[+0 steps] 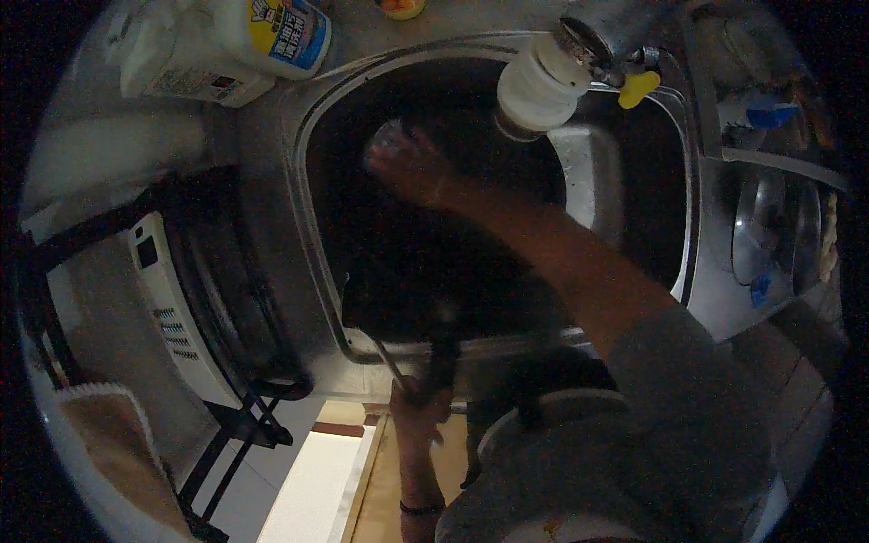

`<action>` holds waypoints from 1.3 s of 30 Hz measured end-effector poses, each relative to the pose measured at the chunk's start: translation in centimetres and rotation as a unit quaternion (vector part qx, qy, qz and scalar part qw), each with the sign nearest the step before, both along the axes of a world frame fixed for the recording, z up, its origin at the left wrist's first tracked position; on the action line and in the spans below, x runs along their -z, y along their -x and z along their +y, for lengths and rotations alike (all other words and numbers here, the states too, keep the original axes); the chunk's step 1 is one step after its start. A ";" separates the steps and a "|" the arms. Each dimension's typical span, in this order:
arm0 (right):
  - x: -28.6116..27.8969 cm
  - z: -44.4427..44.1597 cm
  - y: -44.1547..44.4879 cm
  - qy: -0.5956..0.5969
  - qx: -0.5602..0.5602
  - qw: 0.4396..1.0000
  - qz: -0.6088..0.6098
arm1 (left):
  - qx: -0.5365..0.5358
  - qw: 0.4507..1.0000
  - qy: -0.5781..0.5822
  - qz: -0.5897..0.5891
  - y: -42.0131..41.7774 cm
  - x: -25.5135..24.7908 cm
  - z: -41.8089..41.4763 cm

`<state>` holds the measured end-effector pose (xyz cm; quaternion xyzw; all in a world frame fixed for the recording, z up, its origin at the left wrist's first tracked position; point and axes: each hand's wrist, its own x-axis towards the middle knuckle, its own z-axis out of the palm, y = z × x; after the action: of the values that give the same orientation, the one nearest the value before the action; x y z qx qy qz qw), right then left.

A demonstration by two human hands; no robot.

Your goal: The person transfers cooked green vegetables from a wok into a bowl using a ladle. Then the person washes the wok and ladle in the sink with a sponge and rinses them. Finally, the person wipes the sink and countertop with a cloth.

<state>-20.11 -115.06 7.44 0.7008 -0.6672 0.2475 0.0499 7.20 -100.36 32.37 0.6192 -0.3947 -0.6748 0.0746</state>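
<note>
A large dark round pan (475,265), likely a wok, fills much of the stainless steel sink (299,224). Its outline is mostly lost in shadow. At the sink's front edge, my left hand (421,400) is closed around the pan's dark handle (445,353). A thin pale stick or edge (383,356) runs from this hand towards the sink's front left corner; what it is I cannot tell. My right hand (411,159) reaches across to the pan's far left part. Its fingers press on a pale, blurred scrubber-like thing (387,136).
A white-bodied tap fitting (543,85) overhangs the back of the sink, beside a yellow piece (638,89). White plastic jugs (292,41) stand at back left. Left is a microwave-like appliance (176,305) on a black rack. Glass lids (750,224) stand at right.
</note>
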 end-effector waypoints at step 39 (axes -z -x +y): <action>-4.4 4.1 -7.9 -0.183 -0.143 0.832 -0.504 | -0.012 1.000 -0.013 -0.014 0.7 -0.6 -0.4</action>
<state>-12.19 -110.92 11.82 0.5631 -0.5253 0.4436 -0.4585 6.52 -100.76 32.96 0.6345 -0.3792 -0.6699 0.0693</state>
